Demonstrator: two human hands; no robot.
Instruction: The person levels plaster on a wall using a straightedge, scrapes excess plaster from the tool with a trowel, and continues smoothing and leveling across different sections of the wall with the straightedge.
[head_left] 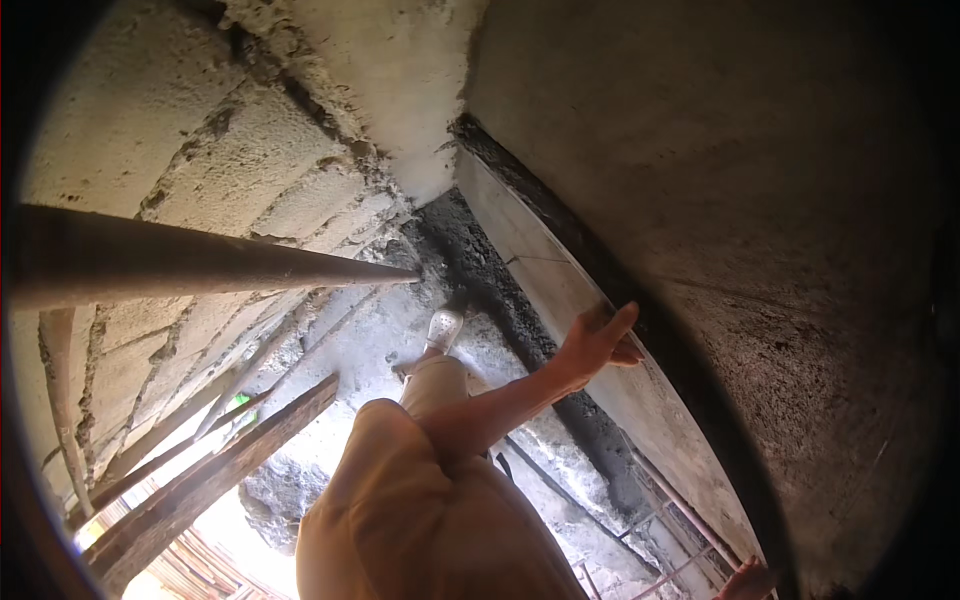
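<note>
One left hand [595, 347] reaches across to pale panel [655, 420] edge, fingers curled, can't tell if clamped; right hand [748, 582] cropped, fingers unreadable.

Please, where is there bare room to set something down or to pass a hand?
Mostly bare floor lies between the white shoe, the long pole and the plank's end. On the pale panel, the face between left hand and right hand looks open. It is crowded lower left, around the plank, and lower right, with thin bars beside the panel.
</note>
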